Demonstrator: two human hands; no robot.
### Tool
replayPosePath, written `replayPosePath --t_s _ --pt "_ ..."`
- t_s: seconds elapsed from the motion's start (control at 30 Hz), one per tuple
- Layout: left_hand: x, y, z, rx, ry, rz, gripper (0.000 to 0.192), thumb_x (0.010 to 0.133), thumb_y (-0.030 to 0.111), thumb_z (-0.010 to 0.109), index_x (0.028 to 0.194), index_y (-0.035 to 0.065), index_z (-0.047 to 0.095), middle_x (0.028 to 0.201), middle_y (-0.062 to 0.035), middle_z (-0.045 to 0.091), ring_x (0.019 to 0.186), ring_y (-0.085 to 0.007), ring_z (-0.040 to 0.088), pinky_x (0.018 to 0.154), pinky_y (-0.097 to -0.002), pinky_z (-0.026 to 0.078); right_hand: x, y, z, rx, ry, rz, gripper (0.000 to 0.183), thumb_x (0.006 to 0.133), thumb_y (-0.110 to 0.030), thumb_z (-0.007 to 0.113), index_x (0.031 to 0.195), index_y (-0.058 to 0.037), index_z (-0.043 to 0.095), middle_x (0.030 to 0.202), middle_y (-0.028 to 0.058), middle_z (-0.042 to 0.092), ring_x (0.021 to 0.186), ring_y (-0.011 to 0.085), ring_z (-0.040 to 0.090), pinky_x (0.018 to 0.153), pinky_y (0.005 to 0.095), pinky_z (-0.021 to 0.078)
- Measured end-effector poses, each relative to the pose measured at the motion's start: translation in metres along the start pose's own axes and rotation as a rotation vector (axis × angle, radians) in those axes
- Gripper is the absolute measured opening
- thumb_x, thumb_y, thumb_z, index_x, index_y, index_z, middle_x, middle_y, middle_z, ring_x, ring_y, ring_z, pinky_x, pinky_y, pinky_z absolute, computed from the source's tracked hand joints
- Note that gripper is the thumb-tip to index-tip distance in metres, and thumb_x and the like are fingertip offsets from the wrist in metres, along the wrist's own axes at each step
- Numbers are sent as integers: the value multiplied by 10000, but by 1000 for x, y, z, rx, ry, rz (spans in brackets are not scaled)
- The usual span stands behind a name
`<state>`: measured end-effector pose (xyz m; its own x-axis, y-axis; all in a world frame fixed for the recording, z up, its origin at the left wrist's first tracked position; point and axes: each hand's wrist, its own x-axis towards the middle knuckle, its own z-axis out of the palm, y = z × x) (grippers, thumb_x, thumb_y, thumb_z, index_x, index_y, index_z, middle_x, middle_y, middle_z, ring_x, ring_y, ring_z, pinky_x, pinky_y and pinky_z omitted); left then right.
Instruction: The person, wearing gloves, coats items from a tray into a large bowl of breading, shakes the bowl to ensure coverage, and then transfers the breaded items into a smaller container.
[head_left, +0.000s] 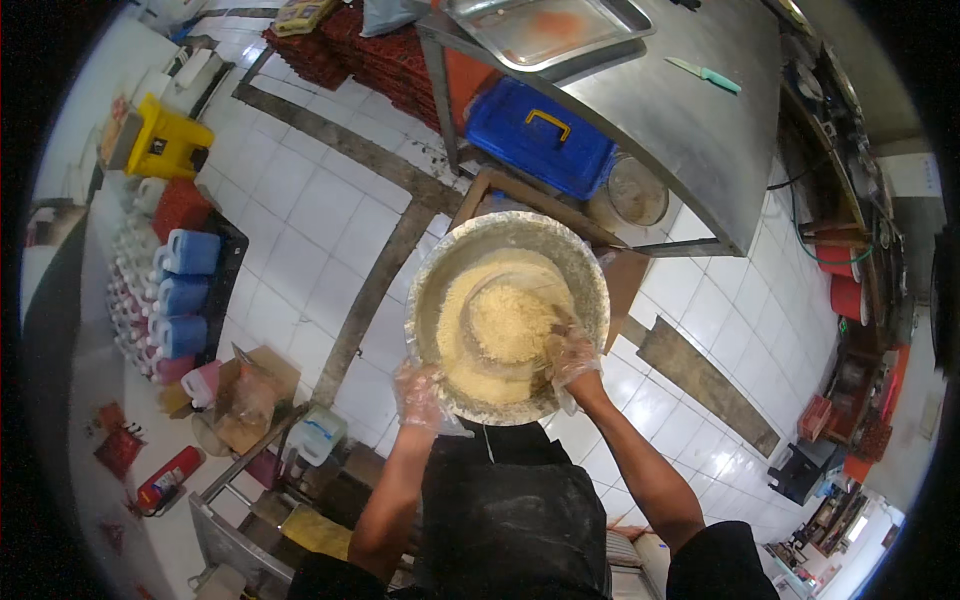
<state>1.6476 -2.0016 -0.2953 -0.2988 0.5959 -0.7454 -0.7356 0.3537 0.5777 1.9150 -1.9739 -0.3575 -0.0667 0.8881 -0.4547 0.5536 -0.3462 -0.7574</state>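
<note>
Before me is a large round metal basin (424, 300), its rim crusted with pale powder. Yellowish crumbs (469, 375) cover its bottom. Inside sits a smaller round vessel (480, 346), blurred, heaped with the same crumbs; whether it is a sieve or a bowl is unclear. My left hand (420, 394), in a clear plastic glove, grips the basin's near-left rim. Also gloved, my right hand (574, 354) reaches over the right side into the basin, with its fingers at the smaller vessel's edge. Those fingertips are partly hidden by blur and crumbs.
Beyond the basin stand a cardboard box (480, 196) and a blue lidded bin (536, 135). A steel table (720, 142) holds a metal tray (555, 30) and a green-handled knife (705, 75). Jugs (184, 296) and a fire extinguisher (169, 478) are at left.
</note>
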Motion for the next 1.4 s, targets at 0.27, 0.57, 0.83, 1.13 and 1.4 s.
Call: replayPosePath --t_s 0.27,0.57,0.83,1.13,1.4 --pt "5 -2 -9 52 158 -95 430 650 62 629 1050 63 471 849 -63 534 733 -202 533 596 -300 464 -8 -2 6 -513 31 -578 474 828 -173 564 1245 -29 391 965 101 547 836 193 554 709 316 470" --pt "5 -5 -12 76 89 -12 434 688 66 619 1093 81 464 905 -68 544 853 -179 548 710 -305 487 1 10 22 -133 37 -376 461 848 -156 497 1281 -60 373 1015 156 539 909 244 526 820 308 421" --pt "17 -23 -46 338 -67 292 337 676 26 612 1002 45 529 857 -76 557 782 -187 564 684 -289 489 -4 8 23 -227 -230 -59 450 827 -146 508 1262 -75 423 1071 112 528 956 202 504 836 302 413" --pt "11 -18 -24 31 173 15 438 711 39 624 1106 28 434 817 -85 565 718 -164 571 615 -272 500 -9 -16 -8 424 -38 269 361 835 -195 501 1162 -44 482 1133 182 502 1061 318 474 892 377 398" --pt "11 -11 -20 131 89 55 424 734 49 599 1123 46 430 820 -72 562 714 -163 571 603 -274 504 -7 24 -53 402 -119 115 258 840 -146 490 1067 -52 569 957 83 610 925 221 564 723 324 469"
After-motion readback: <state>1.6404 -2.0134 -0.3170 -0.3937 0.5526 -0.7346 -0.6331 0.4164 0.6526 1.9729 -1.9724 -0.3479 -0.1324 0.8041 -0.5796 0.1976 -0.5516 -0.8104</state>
